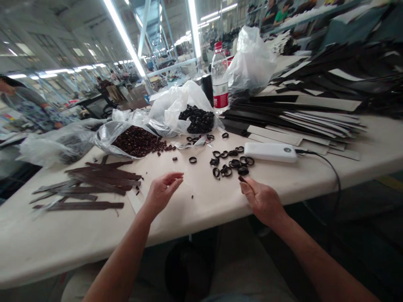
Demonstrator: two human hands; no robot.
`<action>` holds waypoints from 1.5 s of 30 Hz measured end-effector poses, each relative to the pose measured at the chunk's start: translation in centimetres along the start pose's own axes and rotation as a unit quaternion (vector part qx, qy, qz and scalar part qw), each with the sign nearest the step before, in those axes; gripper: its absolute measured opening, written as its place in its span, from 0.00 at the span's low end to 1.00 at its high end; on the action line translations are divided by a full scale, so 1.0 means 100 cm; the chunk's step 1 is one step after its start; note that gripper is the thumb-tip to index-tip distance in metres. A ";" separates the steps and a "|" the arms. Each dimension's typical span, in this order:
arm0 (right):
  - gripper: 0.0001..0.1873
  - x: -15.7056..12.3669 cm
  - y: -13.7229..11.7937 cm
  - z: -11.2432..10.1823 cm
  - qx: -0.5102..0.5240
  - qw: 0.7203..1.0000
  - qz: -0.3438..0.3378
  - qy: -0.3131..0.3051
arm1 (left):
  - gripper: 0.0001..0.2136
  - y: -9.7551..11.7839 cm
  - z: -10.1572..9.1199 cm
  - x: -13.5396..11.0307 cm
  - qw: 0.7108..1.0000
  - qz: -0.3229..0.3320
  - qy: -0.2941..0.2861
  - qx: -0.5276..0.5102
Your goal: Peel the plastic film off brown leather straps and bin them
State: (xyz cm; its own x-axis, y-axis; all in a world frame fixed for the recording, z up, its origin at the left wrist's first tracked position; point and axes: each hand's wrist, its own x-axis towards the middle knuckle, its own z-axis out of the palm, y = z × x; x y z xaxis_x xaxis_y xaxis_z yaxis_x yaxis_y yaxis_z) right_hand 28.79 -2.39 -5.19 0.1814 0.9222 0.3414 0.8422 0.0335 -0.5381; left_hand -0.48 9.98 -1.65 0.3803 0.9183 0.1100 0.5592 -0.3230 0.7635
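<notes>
My left hand (pixel 160 193) is over the table, its thumb and fingers apart with nothing seen between them. A small dark brown piece (pixel 242 179) is pinched between the thumb and fingers of my right hand (pixel 262 200); its exact kind is too small to tell. Just beyond that hand lies a loose group of black loops (pixel 234 163). One single black loop (pixel 192 160) lies apart, between the two hands and farther back. Left of my left hand is a pile of dark brown strips (pixel 103 180), several with narrowed ends.
Small brown pieces (pixel 135 140) spill from a plastic bag. Behind are a bag of black pieces (pixel 197 119) and a bottle (pixel 220 79). A white device (pixel 270 152) trails a black cable (pixel 335 176) over the front edge. Stacked strips (pixel 315 121) cover the right side.
</notes>
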 end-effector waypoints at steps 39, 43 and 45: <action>0.24 -0.010 -0.085 0.013 0.061 0.979 -0.171 -0.097 | 0.13 0.027 0.029 -0.077 0.779 -0.244 0.077 -0.573; 0.21 -0.010 -0.102 0.025 0.048 0.971 -0.191 -0.135 | 0.12 0.035 0.038 -0.086 0.779 -0.237 0.054 -0.577; 0.20 -0.011 -0.105 0.029 0.035 0.969 -0.191 -0.153 | 0.14 0.036 0.040 -0.087 0.777 -0.237 0.058 -0.580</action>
State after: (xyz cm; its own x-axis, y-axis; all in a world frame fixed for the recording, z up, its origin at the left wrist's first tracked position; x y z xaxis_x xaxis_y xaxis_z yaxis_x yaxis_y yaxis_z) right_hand 18.30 -2.66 -2.17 -0.3050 0.9082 0.2866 0.7804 0.4108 -0.4715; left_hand 1.15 -0.11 -2.37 0.2275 0.9071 -0.3542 -0.4488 0.4205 0.7885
